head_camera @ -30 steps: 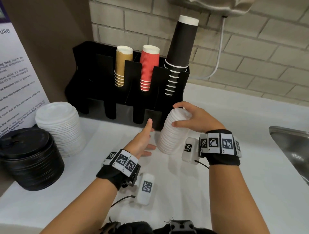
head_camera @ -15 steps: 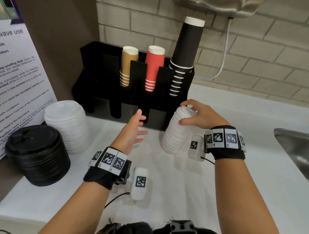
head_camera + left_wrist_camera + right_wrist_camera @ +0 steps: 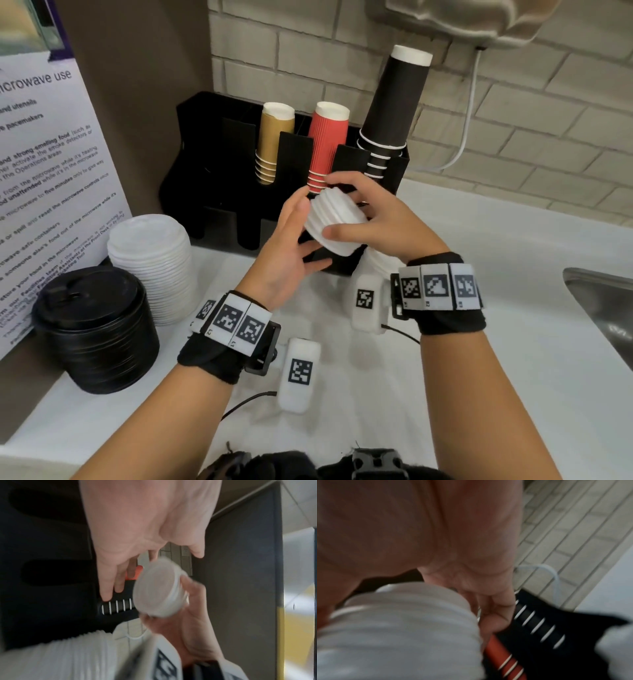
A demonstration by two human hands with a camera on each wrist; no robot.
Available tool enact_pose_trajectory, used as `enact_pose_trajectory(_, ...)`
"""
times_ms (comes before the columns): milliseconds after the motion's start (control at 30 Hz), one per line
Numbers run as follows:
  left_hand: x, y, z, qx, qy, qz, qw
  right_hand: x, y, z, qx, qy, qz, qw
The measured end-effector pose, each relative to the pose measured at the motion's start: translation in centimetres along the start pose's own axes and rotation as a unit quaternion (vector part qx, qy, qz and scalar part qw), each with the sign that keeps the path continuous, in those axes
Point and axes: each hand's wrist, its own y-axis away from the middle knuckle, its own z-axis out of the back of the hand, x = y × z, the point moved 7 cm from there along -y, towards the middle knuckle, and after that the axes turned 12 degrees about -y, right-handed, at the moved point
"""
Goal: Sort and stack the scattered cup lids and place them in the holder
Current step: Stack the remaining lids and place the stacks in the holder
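My right hand grips a short stack of small white lids, lifted and tilted in front of the black holder. The left hand is open beside that stack on its left, thumb against its upper edge. In the left wrist view the held lids show their hollow underside. The right wrist view is blurred, with the lids under my fingers. More small white lids stay on the counter, mostly hidden under my right wrist.
A stack of larger white lids and a stack of black lids stand at the left. The holder carries tan cups, red cups and black cups. A steel sink lies at the right.
My right hand has lifted the upper part of the small lid stack off the counter and tilted it. The left hand rose to meet it.
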Motion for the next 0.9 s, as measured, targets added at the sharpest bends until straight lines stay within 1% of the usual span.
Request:
enact_pose_trajectory(67,-0.1,0.0,0.5,0.003,0.070,-0.011,0.998,0.4,-0.6,-2.0,0.028,-0.007,0.010,1.000)
enact_pose_trajectory(133,-0.2,0.0,1.5,-0.012,0.115,-0.013,0.993,0.6,-0.9,-3.1,0.054,-0.006,0.003,0.999)
enact_pose_trajectory(200,0.0,-0.1,2.4,-0.018,0.123,-0.003,0.992,1.1,-1.1,-3.9,0.081,-0.004,0.004,0.997)
enact_pose_trajectory(300,0.1,-0.2,3.1,0.002,0.137,0.006,0.991,1.9,-1.6,-5.3,0.113,0.008,0.026,0.993)
enact_pose_trajectory(467,0.5,-0.3,4.6,-0.024,0.148,0.031,0.988,2.1,-2.1,-6.7,0.111,0.009,0.015,0.994)
enact_pose_trajectory(567,1.0,-0.2,5.3,-0.039,0.164,0.051,0.984,2.4,-2.3,-7.4,0.095,0.020,0.026,0.995)
enact_pose_trajectory(733,1.5,-0.1,6.1,-0.006,0.173,0.071,0.982,1.9,-2.3,-7.7,0.092,0.001,-0.001,0.996)
enact_pose_trajectory(900,1.7,0.0,6.6,0.012,0.173,0.070,0.982,1.3,-2.4,-8.4,0.093,-0.019,-0.006,0.995)
